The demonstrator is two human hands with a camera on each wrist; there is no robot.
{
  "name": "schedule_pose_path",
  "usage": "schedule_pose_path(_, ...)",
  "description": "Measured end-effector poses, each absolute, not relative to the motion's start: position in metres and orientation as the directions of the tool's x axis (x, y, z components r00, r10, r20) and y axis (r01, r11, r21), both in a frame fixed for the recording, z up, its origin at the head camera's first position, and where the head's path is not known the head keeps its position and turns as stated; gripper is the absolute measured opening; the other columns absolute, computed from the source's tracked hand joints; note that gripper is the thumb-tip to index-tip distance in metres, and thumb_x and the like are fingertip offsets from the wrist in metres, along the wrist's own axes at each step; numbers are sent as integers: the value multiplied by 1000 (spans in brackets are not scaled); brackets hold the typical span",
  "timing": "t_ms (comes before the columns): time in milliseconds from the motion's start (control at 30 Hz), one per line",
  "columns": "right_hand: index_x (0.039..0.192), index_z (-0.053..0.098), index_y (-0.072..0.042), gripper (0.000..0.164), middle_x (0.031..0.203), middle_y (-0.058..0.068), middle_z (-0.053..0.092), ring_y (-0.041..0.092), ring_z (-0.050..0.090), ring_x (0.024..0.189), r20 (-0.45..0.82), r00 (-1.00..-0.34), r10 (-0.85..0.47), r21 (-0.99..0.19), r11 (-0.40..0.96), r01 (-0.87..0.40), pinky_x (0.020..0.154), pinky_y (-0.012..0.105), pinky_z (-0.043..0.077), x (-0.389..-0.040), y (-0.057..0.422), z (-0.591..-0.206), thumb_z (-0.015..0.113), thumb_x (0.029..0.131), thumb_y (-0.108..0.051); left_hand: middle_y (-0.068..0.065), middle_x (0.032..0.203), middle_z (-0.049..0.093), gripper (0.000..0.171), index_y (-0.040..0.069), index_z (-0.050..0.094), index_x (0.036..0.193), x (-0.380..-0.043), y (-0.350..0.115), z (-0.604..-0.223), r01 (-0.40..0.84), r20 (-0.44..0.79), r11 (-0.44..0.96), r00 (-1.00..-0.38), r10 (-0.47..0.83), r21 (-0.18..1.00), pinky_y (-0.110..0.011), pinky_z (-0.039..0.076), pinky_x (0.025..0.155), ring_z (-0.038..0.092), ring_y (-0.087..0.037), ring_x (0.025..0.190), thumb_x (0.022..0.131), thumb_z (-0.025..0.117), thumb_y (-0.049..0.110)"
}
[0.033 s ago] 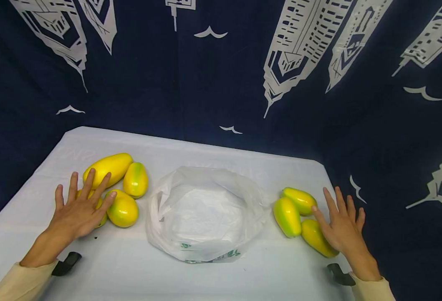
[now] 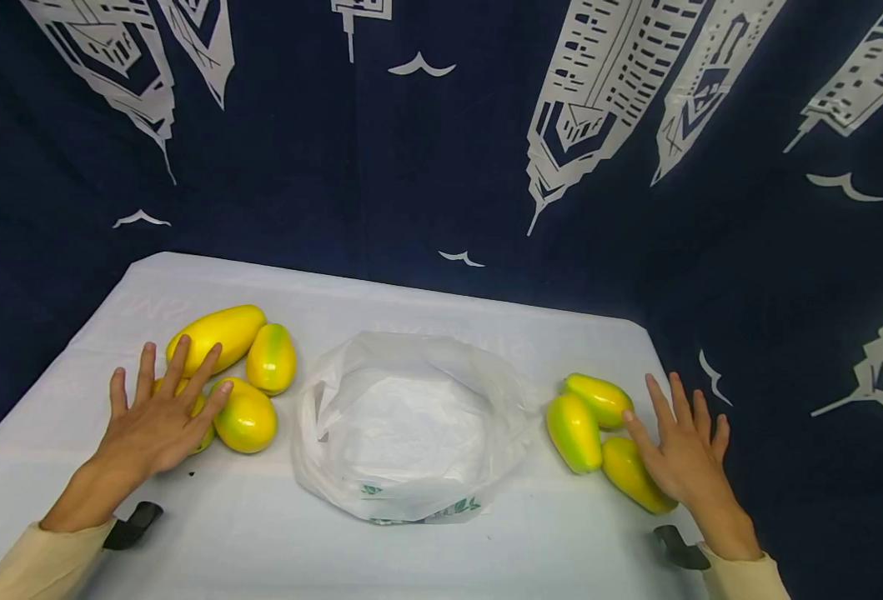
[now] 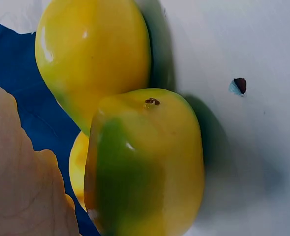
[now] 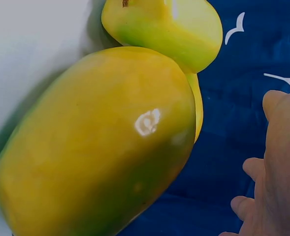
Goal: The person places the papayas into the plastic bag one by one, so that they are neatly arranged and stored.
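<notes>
My left hand (image 2: 154, 427) is spread with straight fingers over the left group of yellow-green, mango-like fruits. One fruit (image 2: 204, 432) lies mostly hidden under it; beside the thumb sits a rounder fruit (image 2: 244, 421). Behind them are a long fruit (image 2: 225, 332) and a smaller one (image 2: 271, 360). My right hand (image 2: 687, 460), also spread, is at the outer side of three similar fruits, nearest the front one (image 2: 634, 477). In the right wrist view a large fruit (image 4: 100, 142) stands apart from the fingers. Neither hand holds anything. Between the groups lies an opened white plastic bag (image 2: 317, 467).
The table (image 2: 261, 533) has a white cover. A dark blue cloth (image 2: 411, 183) with white building prints hangs behind it and at the right. A small dark speck (image 2: 191, 473) lies near the left wrist. Each wrist wears a black device (image 2: 133, 525).
</notes>
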State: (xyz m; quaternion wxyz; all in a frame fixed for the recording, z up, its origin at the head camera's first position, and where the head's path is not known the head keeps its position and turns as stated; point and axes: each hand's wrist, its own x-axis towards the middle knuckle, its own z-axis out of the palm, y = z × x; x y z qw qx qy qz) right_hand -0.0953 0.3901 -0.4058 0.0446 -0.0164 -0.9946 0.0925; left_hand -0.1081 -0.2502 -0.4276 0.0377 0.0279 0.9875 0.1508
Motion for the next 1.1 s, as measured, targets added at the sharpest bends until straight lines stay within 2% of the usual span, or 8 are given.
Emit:
schedule_pose_path(333, 162, 5, -19, 73, 167, 18, -11, 57, -8, 147, 94, -995, 37, -190, 982, 19, 109, 79, -10, -95, 390, -408, 32, 105, -55, -20, 165, -18, 72, 25, -2, 162, -109, -252, -429, 44, -62, 954, -996, 66, 297, -75, -21, 108, -26, -53, 145, 103, 17, 63)
schedule_pose_path(600, 162, 4, -19, 73, 167, 18, -11, 57, -7, 147, 98, -994, 37, -203, 979, 17, 110, 79, -9, -92, 389, -408, 32, 106, -54, -20, 165, -18, 72, 25, -2, 162, -109, -254, -427, 46, -64, 951, -996, 68, 306, -74, -24, 107, -28, -53, 144, 103, 16, 63)
schedule_pose_path(867, 163, 9, -19, 68, 168, 18, -6, 57, -3, 148, 176, -984, -10, -307, 949, -64, 112, 76, -9, -89, 371, -401, 40, 107, -44, -20, 165, -18, 70, 26, -3, 162, -111, -255, -423, 59, -47, 952, -996, 77, 300, -74, -24, 107, -26, -53, 145, 104, 17, 61)
schedule_pose_path(1100, 163, 12, -20, 68, 168, 17, -1, 51, -5, 151, 199, -979, -38, -332, 937, -104, 116, 71, -12, -91, 353, -397, 43, 106, -42, -21, 165, -17, 71, 25, -1, 162, -112, -253, -423, 61, -44, 950, -996, 78, 305, -73, -25, 107, -25, -54, 145, 104, 18, 61)
